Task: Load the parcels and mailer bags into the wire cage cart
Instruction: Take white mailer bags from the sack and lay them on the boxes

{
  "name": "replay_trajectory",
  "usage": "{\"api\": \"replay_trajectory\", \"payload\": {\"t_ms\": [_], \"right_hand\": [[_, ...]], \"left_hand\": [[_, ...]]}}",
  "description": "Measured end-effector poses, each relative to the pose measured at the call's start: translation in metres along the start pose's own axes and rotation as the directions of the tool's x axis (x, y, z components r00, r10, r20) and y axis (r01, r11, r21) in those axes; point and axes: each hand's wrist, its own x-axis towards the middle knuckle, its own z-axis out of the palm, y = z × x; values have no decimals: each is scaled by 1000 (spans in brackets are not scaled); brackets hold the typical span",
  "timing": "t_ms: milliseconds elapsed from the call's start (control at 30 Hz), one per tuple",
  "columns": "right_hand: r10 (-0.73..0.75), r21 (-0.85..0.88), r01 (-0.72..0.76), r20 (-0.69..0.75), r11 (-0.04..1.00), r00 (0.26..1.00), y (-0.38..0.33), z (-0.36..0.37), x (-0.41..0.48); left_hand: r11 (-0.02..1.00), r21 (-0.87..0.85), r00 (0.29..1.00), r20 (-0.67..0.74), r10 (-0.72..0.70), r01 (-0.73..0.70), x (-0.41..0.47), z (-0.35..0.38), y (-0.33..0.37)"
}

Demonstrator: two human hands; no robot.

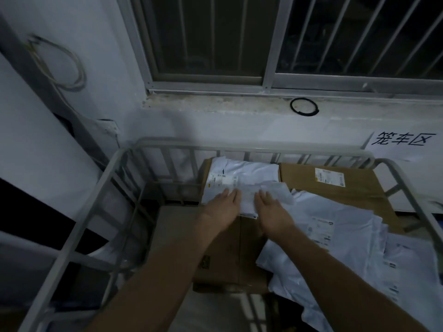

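here left hand (224,206), right hand (272,210), grip wide, on mailer bag (250,174); cart (239,146) below window (206,37)

The cage cart (100,185) is grey painted metal tubing. Inside it, matt brown cardboard boxes (354,185) lie under glossy, crinkled white plastic mailer bags (340,226).

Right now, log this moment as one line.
left hand: flat on white mailer bag | right hand: flat on same bag | bag: inside cage cart, beside cardboard box | more bags: piled right
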Motion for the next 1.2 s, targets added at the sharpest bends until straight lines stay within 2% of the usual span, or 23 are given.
{"api": "replay_trajectory", "payload": {"t_ms": [67, 233, 333, 500, 533, 567, 633, 700, 733, 800, 900, 967, 1100, 1200], "right_hand": [[-50, -12, 51, 113, 999, 992, 1, 40, -12], [-96, -61, 120, 315, 991, 944, -18, 130, -32], [-115, -34, 137, 369, 990, 922, -33, 158, -42], [-95, 21, 96, 428, 995, 899, -36, 178, -48], [-97, 36, 90, 443, 995, 891, -37, 179, -48], [-89, 66, 67, 454, 996, 887, -38, 177, -47], [-40, 137, -19, 412, 990, 910, -39, 168, -36], [14, 136, -44, 212, 990, 977, -38, 164, -15], [30, 120, -43, 113, 992, 993, -37, 164, -1], [34, 78, -34, 2, 996, 999, -35, 172, 28], [36, 13, -35, -49, 999, 998, -24, 195, 56], [98, -9, -99, -80, 995, 992, -1, 214, 60], [151, -47, -159, -142, 986, 978, 44, 226, 50], [152, -25, -158, -164, 987, 975, 46, 227, 51]], "left_hand": [[997, 7, 993, -87, 74, -74, -6, 48, -15], [999, 49, 989, 147, -24, 17, -43, 155, -35], [998, 57, 967, 250, -45, 32, -61, 184, -39], [999, 31, 974, 222, -43, 37, -60, 201, -42], [998, 47, 961, 273, -54, 43, -59, 207, -45], [998, 56, 970, 239, -44, 32, -59, 214, -48], [998, 57, 983, 184, 26, -37, -55, 221, -56], [995, 52, 984, 161, 75, -85, -50, 219, -58], [998, 42, 991, 126, 50, -56, -46, 219, -58], [1000, -3, 999, 46, -23, 24, -33, 218, -55], [993, -76, 994, -46, -96, 92, -2, 227, -54], [988, -84, 985, -105, -135, 126, 16, 236, -59], [987, -87, 972, -184, -146, 132, 36, 242, -62], [983, -99, 962, -211, -171, 153, 40, 244, -60]]}}
